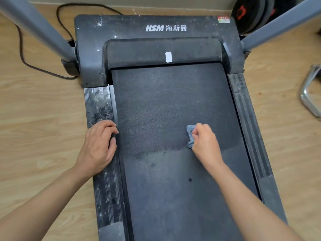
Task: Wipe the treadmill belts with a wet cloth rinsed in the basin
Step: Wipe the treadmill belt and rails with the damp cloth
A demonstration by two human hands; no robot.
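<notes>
I am standing by the treadmill, and the person leans over it with both bare arms reaching forward. The right hand point(205, 141) is out on the black belt point(170, 101), a little right of its middle, with the fingers curled tight around a small blue-grey cloth point(190, 136). The cloth is bunched up, sticks out on the left side of the fist and lies pressed against the belt surface. The left hand point(98, 145) rests palm down on the left side rail point(97, 103). Its fingers lie close together and bend lightly over the rail's inner edge, so the tips reach the border of the belt, and the thumb lies alongside them. The belt looks darker from the cloth up towards the motor cover point(121, 32). Nearer the person it is greyer and duller, with a couple of dark spots on it. The motor cover carries white lettering and is speckled with pale dust, as are both rails; the right side rail point(246, 110) runs well apart from the cloth. Two grey uprights point(40, 30) rise at either side of the cover. A black cable point(22, 56) loops across the wooden floor point(43, 110) on the left. Dark weight plates point(250, 14) lean at the far right, and a bent chrome tube point(308, 96) lies on the floor beside the right rail.
</notes>
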